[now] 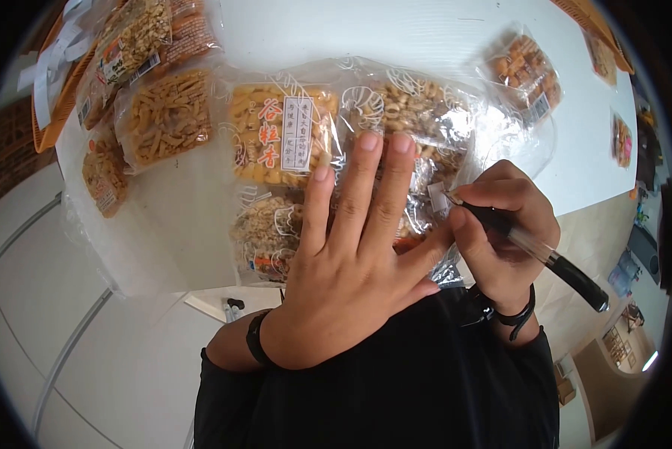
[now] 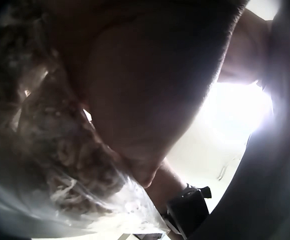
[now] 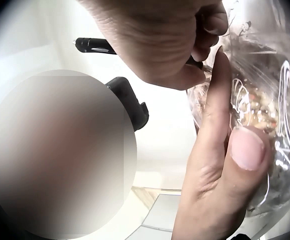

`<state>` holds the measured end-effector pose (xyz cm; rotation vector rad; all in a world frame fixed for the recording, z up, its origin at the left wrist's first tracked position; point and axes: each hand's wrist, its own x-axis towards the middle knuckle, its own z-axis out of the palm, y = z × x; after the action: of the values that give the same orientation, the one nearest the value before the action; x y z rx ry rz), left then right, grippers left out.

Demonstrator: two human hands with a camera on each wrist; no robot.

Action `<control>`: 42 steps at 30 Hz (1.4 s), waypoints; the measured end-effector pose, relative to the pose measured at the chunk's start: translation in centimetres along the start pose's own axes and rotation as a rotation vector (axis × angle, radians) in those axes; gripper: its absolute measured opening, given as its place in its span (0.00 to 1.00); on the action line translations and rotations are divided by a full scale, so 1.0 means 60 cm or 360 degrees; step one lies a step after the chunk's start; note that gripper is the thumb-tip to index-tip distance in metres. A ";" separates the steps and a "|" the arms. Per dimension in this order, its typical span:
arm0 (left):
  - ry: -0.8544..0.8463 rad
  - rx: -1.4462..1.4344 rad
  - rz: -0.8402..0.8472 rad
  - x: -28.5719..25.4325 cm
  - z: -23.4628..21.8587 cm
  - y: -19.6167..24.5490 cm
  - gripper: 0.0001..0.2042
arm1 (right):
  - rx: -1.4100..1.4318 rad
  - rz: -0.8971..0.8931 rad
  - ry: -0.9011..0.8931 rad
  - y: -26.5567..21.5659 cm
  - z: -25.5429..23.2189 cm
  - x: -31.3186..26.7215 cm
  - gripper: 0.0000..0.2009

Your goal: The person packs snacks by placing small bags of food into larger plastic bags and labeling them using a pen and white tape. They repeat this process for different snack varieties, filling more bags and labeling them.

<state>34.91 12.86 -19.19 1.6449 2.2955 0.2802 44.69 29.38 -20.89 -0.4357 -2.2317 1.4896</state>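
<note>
Item: clear plastic bag (image 1: 341, 105) of packaged snacks, centre of the frame, lying on a white table (image 1: 396, 34); red Chinese characters and a white text panel (image 1: 298, 135) show at its upper left.

Left hand (image 1: 343, 277): laid palm down over the bag's lower middle, fingers straight and spread, hiding much of the contents.

Right hand (image 1: 534, 209): right of centre, thumb and fingers pinching a pen (image 1: 534, 249), black with a clear section; its tip is at a small white label (image 1: 438, 200) on the bag's right side. Whether the tip touches cannot be told. The right thumb overlaps the end of the left index finger.

Surroundings, upper left: a packet of stick-shaped snacks (image 1: 167, 116), a packet of clustered snacks (image 1: 137, 41), a smaller packet (image 1: 102, 179) below, and an orange-brown basket (image 1: 68, 75) with white strips (image 1: 45, 82) across its rim.

Upper right: a packet of brown snack pieces (image 1: 526, 71), barcode showing, well apart from the pen; a small packet (image 1: 621, 140) near the table's edge.

Worn: a black band on each wrist; black clothing (image 1: 396, 382), bottom of frame.
</note>
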 end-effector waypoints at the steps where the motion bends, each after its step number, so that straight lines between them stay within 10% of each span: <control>1: 0.0007 -0.0007 -0.0010 -0.001 0.002 0.000 0.32 | 0.0034 0.0020 -0.0016 0.001 0.000 0.001 0.08; 35: -0.0062 0.0108 0.0004 -0.003 -0.001 -0.004 0.33 | -0.0068 -0.0080 -0.0115 -0.001 -0.003 0.011 0.09; 42: -0.0072 -0.0033 0.0047 0.000 -0.011 -0.005 0.37 | 0.0131 -0.0054 0.0218 -0.001 -0.026 -0.023 0.10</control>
<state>34.42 12.78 -18.69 1.6590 2.2296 0.2696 46.65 29.94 -20.55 -0.4577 -2.0549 1.4820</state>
